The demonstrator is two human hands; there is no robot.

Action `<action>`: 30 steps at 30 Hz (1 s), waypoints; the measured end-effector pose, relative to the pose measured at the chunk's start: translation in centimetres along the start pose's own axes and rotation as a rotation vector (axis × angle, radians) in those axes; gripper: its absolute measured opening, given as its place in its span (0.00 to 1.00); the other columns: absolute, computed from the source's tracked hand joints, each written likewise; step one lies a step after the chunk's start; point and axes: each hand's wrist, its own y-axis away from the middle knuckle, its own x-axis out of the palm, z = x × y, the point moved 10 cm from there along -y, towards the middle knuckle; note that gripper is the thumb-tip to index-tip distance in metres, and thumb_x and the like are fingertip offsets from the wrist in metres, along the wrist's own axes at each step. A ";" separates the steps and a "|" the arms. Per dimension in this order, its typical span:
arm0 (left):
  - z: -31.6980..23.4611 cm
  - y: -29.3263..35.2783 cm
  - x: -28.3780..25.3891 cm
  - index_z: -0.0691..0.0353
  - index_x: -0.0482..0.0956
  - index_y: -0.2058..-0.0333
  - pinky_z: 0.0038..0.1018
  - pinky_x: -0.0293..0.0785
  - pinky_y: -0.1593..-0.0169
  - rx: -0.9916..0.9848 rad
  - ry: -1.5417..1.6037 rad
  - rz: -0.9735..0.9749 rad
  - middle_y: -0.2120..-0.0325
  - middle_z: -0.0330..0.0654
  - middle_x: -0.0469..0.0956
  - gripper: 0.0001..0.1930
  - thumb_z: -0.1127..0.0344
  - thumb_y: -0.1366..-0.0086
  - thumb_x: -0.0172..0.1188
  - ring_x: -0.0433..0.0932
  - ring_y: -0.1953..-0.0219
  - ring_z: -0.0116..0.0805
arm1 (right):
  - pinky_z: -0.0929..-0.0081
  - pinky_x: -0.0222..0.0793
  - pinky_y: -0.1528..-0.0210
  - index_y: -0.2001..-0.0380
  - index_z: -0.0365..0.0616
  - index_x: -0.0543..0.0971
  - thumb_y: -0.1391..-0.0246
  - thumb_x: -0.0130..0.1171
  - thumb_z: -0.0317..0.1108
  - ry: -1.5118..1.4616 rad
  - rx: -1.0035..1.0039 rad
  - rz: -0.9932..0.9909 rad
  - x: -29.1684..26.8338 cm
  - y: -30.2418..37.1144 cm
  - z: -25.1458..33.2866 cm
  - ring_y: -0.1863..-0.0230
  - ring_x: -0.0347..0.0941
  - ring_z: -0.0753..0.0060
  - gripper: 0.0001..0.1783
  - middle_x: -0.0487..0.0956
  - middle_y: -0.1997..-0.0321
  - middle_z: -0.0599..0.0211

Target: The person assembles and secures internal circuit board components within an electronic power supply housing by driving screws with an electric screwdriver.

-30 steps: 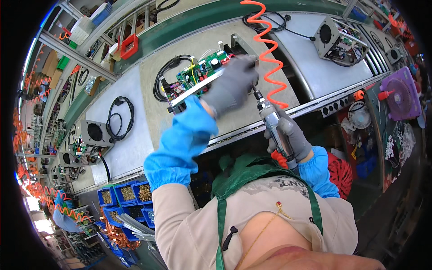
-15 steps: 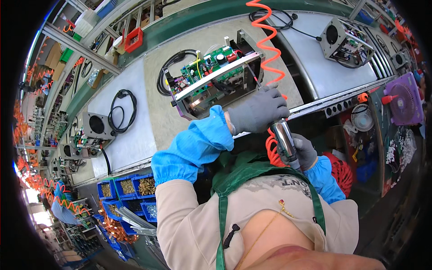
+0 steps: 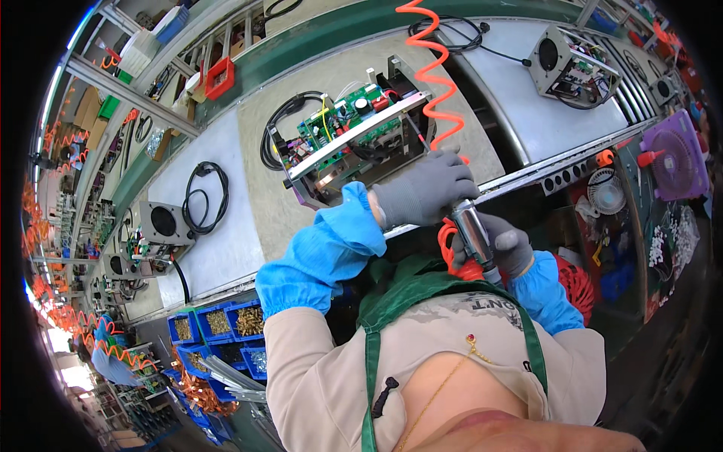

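A silver pneumatic screwdriver slants across the front edge of the bench. My gloved left hand is closed around its upper end, fingers wrapped over the front. Below it, my gloved right hand grips the tool's body from the right; the driver hides part of these fingers. A thin shaft sticks out beyond my left hand toward the right end of an open metal chassis. Inside the chassis sits a green circuit board with wires. Whether the shaft touches the chassis I cannot tell.
An orange coiled air hose hangs close by my left hand. Black cables lie on the bench. Other chassis units stand left and right. Blue bins of small metal parts sit at lower left, a purple fan at right.
Both hands and the screwdriver have shifted slightly left in the picture, and the right hand sits a little higher on the tool. The chassis also appears slightly lower and left.
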 end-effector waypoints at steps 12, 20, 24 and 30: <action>15.0 4.9 -7.1 0.58 0.78 0.58 0.41 0.72 0.55 -0.889 -0.263 -0.263 0.64 0.51 0.78 0.15 0.62 0.45 0.58 0.76 0.60 0.52 | 0.73 0.78 0.73 0.41 0.47 0.62 0.51 0.57 0.42 0.033 0.003 -0.187 0.0 -1.7 0.6 0.76 0.75 0.75 0.34 0.74 0.69 0.65; 15.1 5.1 -6.8 0.58 0.79 0.60 0.40 0.72 0.57 -0.853 -0.239 -0.297 0.67 0.51 0.78 0.14 0.62 0.45 0.59 0.77 0.61 0.51 | 0.74 0.76 0.76 0.41 0.48 0.63 0.53 0.57 0.42 0.061 0.004 -0.217 0.3 -1.9 0.6 0.79 0.73 0.76 0.34 0.73 0.70 0.65; 14.8 4.8 -7.0 0.56 0.80 0.62 0.41 0.74 0.58 -0.826 -0.291 -0.291 0.68 0.49 0.79 0.12 0.61 0.44 0.57 0.78 0.63 0.50 | 0.74 0.75 0.76 0.42 0.47 0.63 0.52 0.57 0.44 0.065 0.035 -0.235 0.0 -1.7 0.1 0.79 0.73 0.77 0.34 0.73 0.70 0.65; 15.1 4.9 -6.8 0.59 0.79 0.60 0.40 0.72 0.56 -0.852 -0.260 -0.256 0.66 0.50 0.78 0.14 0.62 0.45 0.59 0.77 0.61 0.50 | 0.74 0.75 0.76 0.47 0.44 0.67 0.46 0.54 0.47 -0.058 -0.032 -0.197 0.0 -1.9 -0.3 0.79 0.74 0.75 0.27 0.75 0.73 0.65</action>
